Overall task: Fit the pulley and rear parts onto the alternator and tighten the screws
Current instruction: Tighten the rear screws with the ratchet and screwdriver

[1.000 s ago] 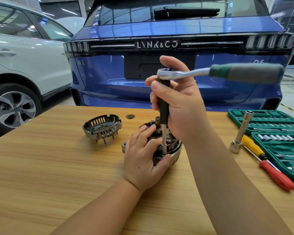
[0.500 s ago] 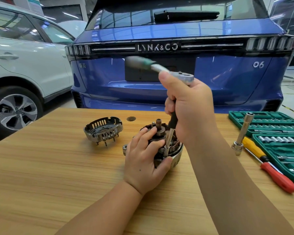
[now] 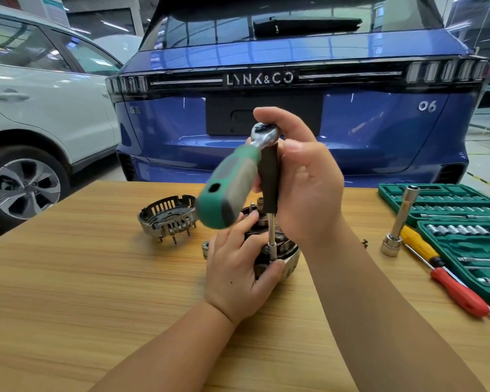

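1. Wooden bench [image 3: 68,292] carries the alternator [image 3: 290,257], which stands near its middle.
2. The left hand [image 3: 238,274] grips the alternator, fingers curled over its top and thumb on its near side.
3. Just above the alternator, the right hand [image 3: 309,176] holds the black extension of the ratchet wrench [image 3: 232,188]; its socket sits down on the alternator, its green handle points toward the camera.
4. Left of the alternator lies a slotted rear cover [image 3: 167,216].
5. Right of it are a socket tool [image 3: 398,222], a red screwdriver [image 3: 450,281] and a green socket case [image 3: 458,219].
6. Behind the alternator stands a blue car [image 3: 379,131].
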Demonstrator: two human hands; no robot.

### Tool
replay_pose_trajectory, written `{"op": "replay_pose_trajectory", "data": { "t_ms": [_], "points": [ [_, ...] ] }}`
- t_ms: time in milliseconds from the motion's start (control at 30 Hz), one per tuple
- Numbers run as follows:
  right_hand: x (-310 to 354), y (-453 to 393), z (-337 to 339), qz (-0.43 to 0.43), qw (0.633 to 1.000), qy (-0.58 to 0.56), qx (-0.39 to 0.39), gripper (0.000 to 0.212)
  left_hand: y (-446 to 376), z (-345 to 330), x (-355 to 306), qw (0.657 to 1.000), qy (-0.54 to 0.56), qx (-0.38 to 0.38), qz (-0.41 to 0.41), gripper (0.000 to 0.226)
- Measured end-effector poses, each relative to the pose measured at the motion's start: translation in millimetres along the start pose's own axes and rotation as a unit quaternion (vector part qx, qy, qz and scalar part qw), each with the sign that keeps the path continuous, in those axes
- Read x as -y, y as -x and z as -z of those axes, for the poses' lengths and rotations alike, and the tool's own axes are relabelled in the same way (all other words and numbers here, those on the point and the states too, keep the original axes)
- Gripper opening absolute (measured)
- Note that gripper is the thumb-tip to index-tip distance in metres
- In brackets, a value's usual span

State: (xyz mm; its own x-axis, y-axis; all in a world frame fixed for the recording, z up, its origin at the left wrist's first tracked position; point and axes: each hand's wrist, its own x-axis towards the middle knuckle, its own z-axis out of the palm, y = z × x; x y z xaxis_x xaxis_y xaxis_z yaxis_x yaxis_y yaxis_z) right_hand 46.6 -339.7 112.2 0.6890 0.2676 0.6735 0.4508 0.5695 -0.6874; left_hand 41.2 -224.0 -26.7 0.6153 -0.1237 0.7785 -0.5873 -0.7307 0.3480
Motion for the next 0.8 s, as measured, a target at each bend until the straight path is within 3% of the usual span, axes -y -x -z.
{"op": "replay_pose_trajectory", "data": {
  "t_ms": [100,233,300,367,433,533,667,800],
  "points": [
    [3.9,-0.5,-2.2,0.002,0.999,0.042,-0.033,0.022,-0.5,-1.1,0.2,1.000,-0.001,-0.007,-0.002,0.037],
    [6.6,0.4,-11.1,-0.002,0.982,0.118,-0.149,0.038,0.0,-0.7,-1.2,1.000,-0.011,0.011,0.016,0.043],
    [8.6,0.1,-7.4,0.002,0.968,0.164,-0.192,0.029,0.3,-0.1,-1.7,1.000,-0.011,0.015,0.017,0.046],
    [11.4,0.3,-1.8,-0.034,0.972,0.159,-0.171,0.021,-0.2,-0.5,-2.1,1.000,-0.009,0.013,0.019,0.046],
    [11.4,0.8,1.6,-0.074,0.989,0.083,-0.102,0.017,-0.5,-1.3,-2.1,1.000,-0.007,0.006,0.013,0.043],
    [3.8,3.1,0.2,-0.037,0.996,0.070,-0.028,0.035,0.0,-1.9,-0.9,1.000,-0.001,-0.002,0.002,0.037],
    [-1.4,1.5,-2.5,0.043,0.993,0.109,-0.021,0.038,-1.3,-1.1,-3.0,1.000,0.002,-0.001,0.002,0.037],
    [2.5,0.3,-0.8,-0.003,1.000,-0.007,-0.004,0.036,-1.4,-0.6,-1.5,1.000,-0.008,0.014,0.014,0.040]
  ]
}}
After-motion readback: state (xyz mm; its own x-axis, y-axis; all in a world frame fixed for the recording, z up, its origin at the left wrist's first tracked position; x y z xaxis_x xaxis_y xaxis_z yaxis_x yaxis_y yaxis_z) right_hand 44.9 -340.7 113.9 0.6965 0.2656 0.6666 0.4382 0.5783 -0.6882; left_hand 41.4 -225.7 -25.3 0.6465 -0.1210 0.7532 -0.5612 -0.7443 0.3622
